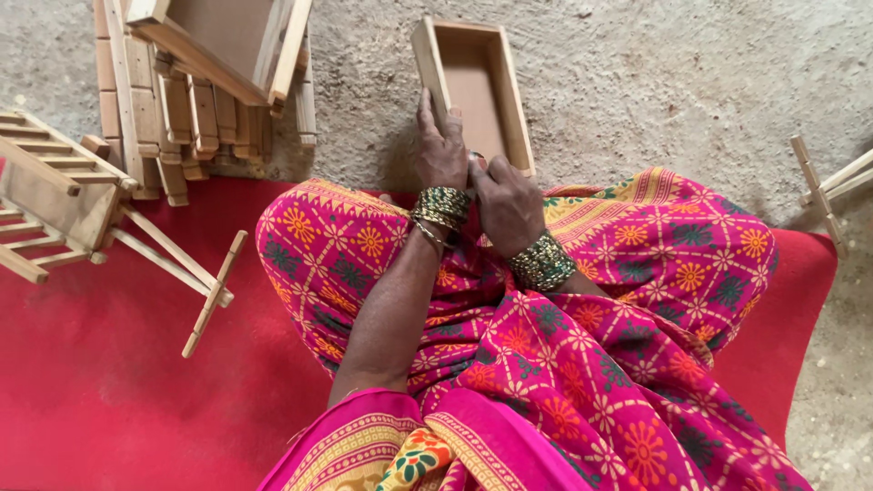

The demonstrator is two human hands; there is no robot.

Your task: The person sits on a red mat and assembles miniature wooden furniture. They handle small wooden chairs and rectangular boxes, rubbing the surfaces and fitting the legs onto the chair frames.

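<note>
in the head view, an open wooden box (473, 91) is seen lying on the bare concrete floor (637, 82), just past the knees of a seated person wrapped in pink patterned cloth (591, 345). the left hand (438, 145) is laid along the box's near left wall, fingers stretched out and pressed together on the wood, thumb tucked toward the corner. the right hand (506, 205) is curled close beside it at the box's near end; its fingertips seem to be pinched on something small, but what is gripped cannot be told. stacked bangles (543, 262) are worn on both wrists. a red mat (118, 400) is spread under the person. a pile of finished wooden boxes and slats (200, 82) is stacked at upper left, and a slatted wooden frame (64, 195) rests on the mat. judged from this, the work at the corner would be done best with the box kept pinned flat by the left hand, so the wall is not shifted while the right hand is applied.
</note>
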